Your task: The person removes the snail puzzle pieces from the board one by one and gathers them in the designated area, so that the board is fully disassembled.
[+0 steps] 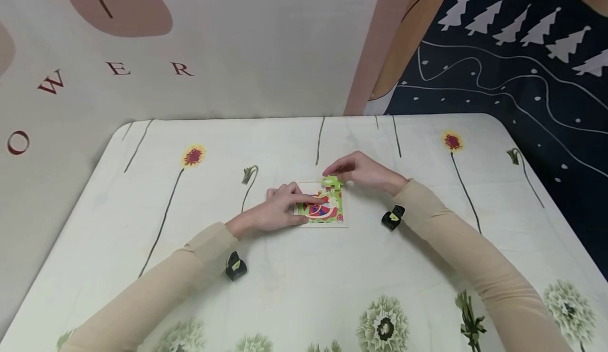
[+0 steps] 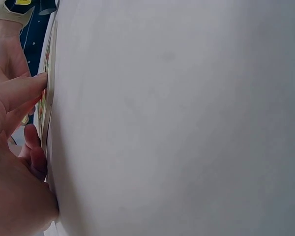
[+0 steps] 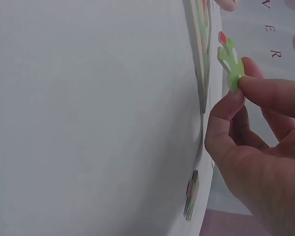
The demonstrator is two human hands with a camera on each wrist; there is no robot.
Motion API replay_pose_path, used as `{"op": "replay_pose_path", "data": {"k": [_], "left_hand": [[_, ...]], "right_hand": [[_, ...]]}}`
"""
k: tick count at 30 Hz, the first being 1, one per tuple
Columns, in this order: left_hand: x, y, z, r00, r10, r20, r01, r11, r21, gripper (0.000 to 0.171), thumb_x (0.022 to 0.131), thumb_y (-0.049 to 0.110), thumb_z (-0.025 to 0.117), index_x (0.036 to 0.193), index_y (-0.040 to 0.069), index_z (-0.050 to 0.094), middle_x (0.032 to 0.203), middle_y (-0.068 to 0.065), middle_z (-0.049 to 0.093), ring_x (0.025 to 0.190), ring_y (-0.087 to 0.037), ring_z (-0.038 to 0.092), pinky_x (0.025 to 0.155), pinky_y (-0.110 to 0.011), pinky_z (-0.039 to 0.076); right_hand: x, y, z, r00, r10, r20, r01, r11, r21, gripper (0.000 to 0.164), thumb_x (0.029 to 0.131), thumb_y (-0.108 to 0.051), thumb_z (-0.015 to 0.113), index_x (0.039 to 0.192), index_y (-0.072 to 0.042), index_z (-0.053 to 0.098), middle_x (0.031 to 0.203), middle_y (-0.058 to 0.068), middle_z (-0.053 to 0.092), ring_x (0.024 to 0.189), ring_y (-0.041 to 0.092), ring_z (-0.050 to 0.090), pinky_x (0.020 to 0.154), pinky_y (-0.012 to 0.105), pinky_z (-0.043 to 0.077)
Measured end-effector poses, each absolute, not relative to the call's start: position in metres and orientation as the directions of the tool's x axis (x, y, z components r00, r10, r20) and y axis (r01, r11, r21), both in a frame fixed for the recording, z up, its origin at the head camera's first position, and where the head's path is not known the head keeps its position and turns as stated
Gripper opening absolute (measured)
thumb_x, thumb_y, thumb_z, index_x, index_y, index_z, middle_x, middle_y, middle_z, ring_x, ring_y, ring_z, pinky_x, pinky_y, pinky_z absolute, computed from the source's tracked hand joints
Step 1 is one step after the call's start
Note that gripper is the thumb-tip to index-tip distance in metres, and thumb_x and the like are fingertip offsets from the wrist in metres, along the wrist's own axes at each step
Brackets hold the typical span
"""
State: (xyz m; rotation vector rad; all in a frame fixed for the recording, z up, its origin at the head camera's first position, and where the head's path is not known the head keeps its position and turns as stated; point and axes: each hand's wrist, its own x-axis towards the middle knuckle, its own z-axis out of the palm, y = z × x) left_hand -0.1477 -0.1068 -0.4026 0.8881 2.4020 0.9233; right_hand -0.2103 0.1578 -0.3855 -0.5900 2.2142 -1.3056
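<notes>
A small square jigsaw puzzle (image 1: 323, 226) with a pale border and a red, blue and green picture lies flat on the table. My left hand (image 1: 275, 208) rests on its left side, index finger straight across the picture and thumb on the near part. In the left wrist view the thumb touches the puzzle's edge (image 2: 51, 88). Over the puzzle's far right corner, my right hand (image 1: 363, 171) pinches a green puzzle piece (image 3: 232, 64) between thumb and fingers. That piece has white patches and a red tip; in the right wrist view it is tilted and raised off the board.
Beside the puzzle, a small flat stack of what look like puzzle pieces (image 3: 191, 195) lies on the table in the right wrist view. A white cloth (image 1: 304, 283) with printed flowers covers the table. Printed cloth (image 1: 266, 67) hangs behind it.
</notes>
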Motion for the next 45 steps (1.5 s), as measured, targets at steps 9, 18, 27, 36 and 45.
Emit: {"op": "replay_pose_path", "data": {"k": [9, 18, 27, 36, 45], "left_hand": [[-0.147, -0.107, -0.401, -0.708, 0.687, -0.164, 0.397, 0.578, 0.713, 0.048, 0.094, 0.018, 0.074, 0.141, 0.023, 0.067, 0.101, 0.000, 0.048, 0.092, -0.018, 0.039, 0.090, -0.044, 0.020], [-0.148, -0.107, -0.402, -0.701, 0.694, -0.162, 0.400, 0.571, 0.717, 0.048, 0.094, 0.017, 0.074, 0.141, 0.021, 0.067, 0.102, 0.000, 0.047, 0.093, -0.018, 0.039, 0.089, -0.045, 0.020], [-0.149, -0.107, -0.402, -0.699, 0.693, -0.174, 0.395, 0.578, 0.714, 0.049, 0.094, 0.017, 0.074, 0.142, 0.022, 0.066, 0.103, 0.001, 0.048, 0.095, -0.018, 0.039, 0.091, -0.046, 0.020], [-0.149, -0.107, -0.402, -0.698, 0.694, -0.177, 0.400, 0.582, 0.708, 0.050, 0.094, 0.017, 0.074, 0.143, 0.024, 0.065, 0.101, 0.001, 0.047, 0.094, -0.018, 0.039, 0.091, -0.045, 0.020], [-0.149, -0.106, -0.402, -0.699, 0.694, -0.173, 0.404, 0.583, 0.705, 0.051, 0.093, 0.017, 0.074, 0.143, 0.024, 0.065, 0.100, 0.002, 0.046, 0.093, -0.018, 0.038, 0.091, -0.045, 0.019]], "right_hand": [[-0.214, 0.176, -0.385, -0.812, -0.556, -0.176, -0.128, 0.464, -0.877, 0.034, 0.096, 0.010, 0.050, 0.122, 0.007, 0.072, 0.126, 0.021, 0.070, 0.122, 0.030, 0.062, 0.102, 0.036, 0.046], [-0.218, 0.192, -0.381, -0.849, -0.501, -0.170, -0.128, 0.506, -0.853, 0.034, 0.098, 0.010, 0.048, 0.122, 0.007, 0.072, 0.126, 0.021, 0.070, 0.121, 0.030, 0.060, 0.096, 0.026, 0.045], [-0.223, 0.204, -0.378, -0.876, -0.435, -0.210, -0.068, 0.541, -0.838, 0.033, 0.100, 0.006, 0.050, 0.123, 0.005, 0.072, 0.130, 0.021, 0.068, 0.126, 0.031, 0.058, 0.105, 0.040, 0.042], [-0.224, 0.215, -0.375, -0.892, -0.400, -0.211, -0.056, 0.560, -0.827, 0.030, 0.101, 0.004, 0.052, 0.122, 0.005, 0.073, 0.131, 0.021, 0.068, 0.126, 0.030, 0.058, 0.105, 0.038, 0.041], [-0.226, 0.225, -0.369, -0.905, -0.356, -0.234, -0.026, 0.595, -0.804, 0.032, 0.102, 0.002, 0.050, 0.126, 0.005, 0.071, 0.138, 0.022, 0.063, 0.131, 0.031, 0.053, 0.102, 0.038, 0.042]]}}
